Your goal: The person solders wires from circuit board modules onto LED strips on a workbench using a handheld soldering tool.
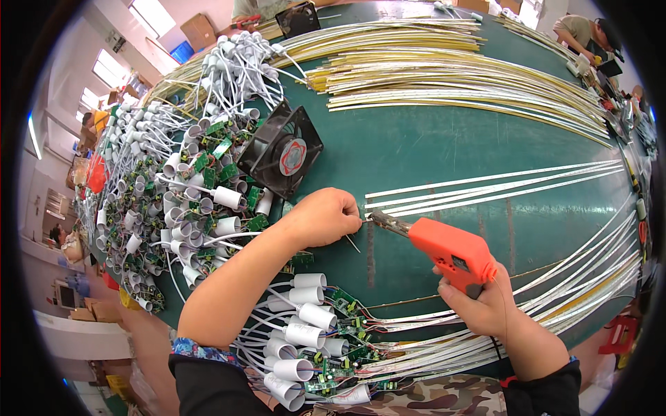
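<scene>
My right hand [482, 305] grips a red soldering gun [447, 246], its metal tip pointing left toward the near ends of a few white LED strips [499, 186] on the green table. Close to that tip, my left hand [322, 218] is closed in a pinch; what lies between its fingers is hidden. A short thin wire [353, 243] shows just below those fingers. Below my left forearm, white plastic sleeves [305, 335] with cables lie beside small green circuit boards [347, 303]. Red wires run from the boards to more LED strips [423, 357] on the right.
A black fan [281, 152] stands beyond my left forearm. Left of it spreads a large heap of white sleeves and boards [187, 201]. Bundles of white and yellow strips [458, 73] lie across the far table. Another person [583, 35] sits at far right; a red stool [617, 335] stands below.
</scene>
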The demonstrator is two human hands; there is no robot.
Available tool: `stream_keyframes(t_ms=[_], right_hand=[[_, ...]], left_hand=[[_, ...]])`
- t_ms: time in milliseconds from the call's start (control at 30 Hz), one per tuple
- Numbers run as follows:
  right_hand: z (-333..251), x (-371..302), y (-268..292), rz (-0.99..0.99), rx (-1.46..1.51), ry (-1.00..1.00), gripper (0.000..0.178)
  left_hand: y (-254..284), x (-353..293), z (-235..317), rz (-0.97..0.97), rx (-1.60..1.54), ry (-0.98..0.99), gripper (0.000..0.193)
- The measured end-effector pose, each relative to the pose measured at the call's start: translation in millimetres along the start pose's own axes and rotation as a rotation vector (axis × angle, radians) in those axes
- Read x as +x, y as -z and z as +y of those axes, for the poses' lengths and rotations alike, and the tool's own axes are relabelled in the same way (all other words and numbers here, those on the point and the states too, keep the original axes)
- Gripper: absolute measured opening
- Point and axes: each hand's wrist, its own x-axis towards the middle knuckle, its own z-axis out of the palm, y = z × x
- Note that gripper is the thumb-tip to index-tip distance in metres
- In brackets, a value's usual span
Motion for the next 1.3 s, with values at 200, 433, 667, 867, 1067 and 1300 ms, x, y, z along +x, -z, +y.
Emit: stream_keyframes(t_ms=[200,433,667,867,1067,1300], right_hand=[[0,2,2,-0.023,-0.079,0.045,0.042],[0,-1,1,-0.018,-0.068,0.034,0.042],[-2,-3,3,0.028,-0.023,0.04,0.041],[-3,0,2,-0.002,-0.065,0.055,0.04],[-1,0,2,0.004,-0.066,0.079,0.04],[-1,-2,3,-0.024,-0.055,0.055,0.043]], left_hand=[[2,0,3,0.004,0.016,0.009,0.016],[1,1,5,0.0,0.005,0.022,0.016],[2,-1,7,0.007,0.006,0.04,0.016],[2,-1,8,0.009,0.02,0.034,0.016],[2,-1,10,0.007,0.033,0.043,0.016],[0,2,5,0.008,0.013,0.04,0.015]])
